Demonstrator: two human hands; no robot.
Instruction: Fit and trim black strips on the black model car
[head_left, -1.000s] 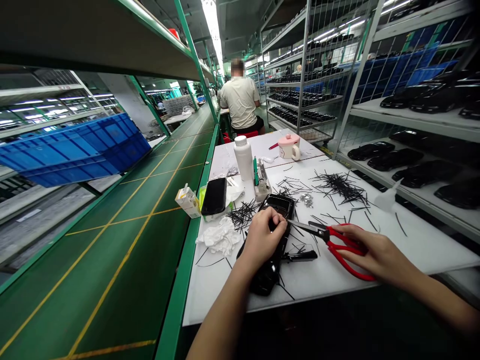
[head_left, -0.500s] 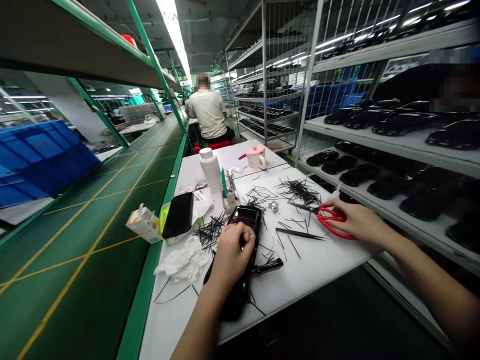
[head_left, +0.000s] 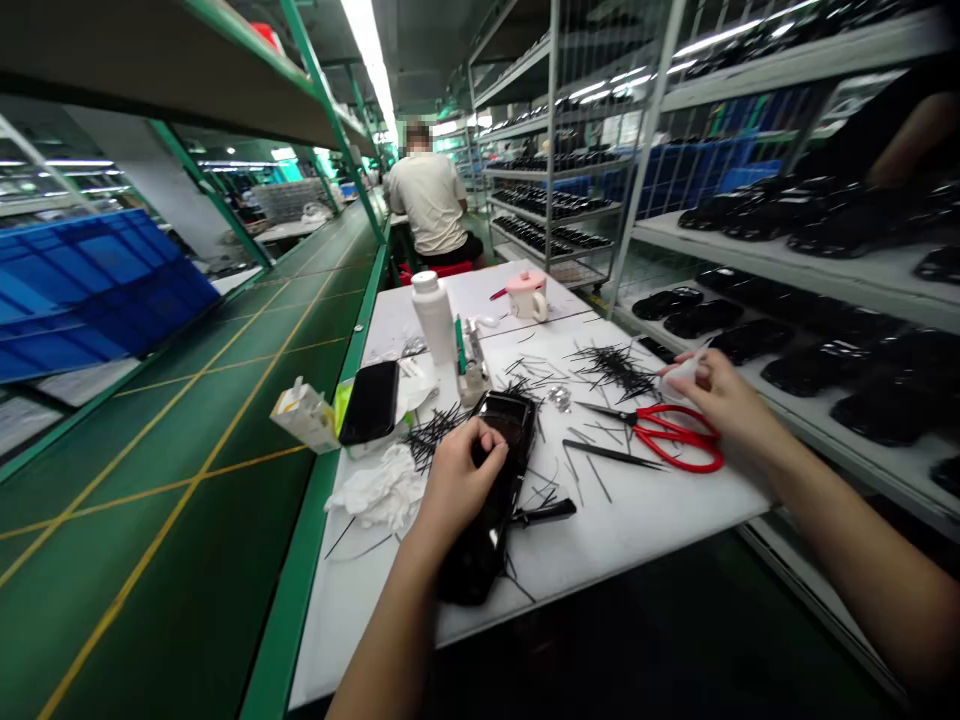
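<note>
Head view: I see through one head-worn camera, higher than the white table (head_left: pixel 637 510) and just outside its near edge, facing forward and down across its top to the room beyond it.

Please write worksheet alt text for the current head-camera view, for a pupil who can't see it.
A person's curled left hand is over a glossy black model car on a white table, while the right hand grips a small white bottle near red-handled scissors. Black strips lie scattered; a green conveyor runs along the left.
</note>
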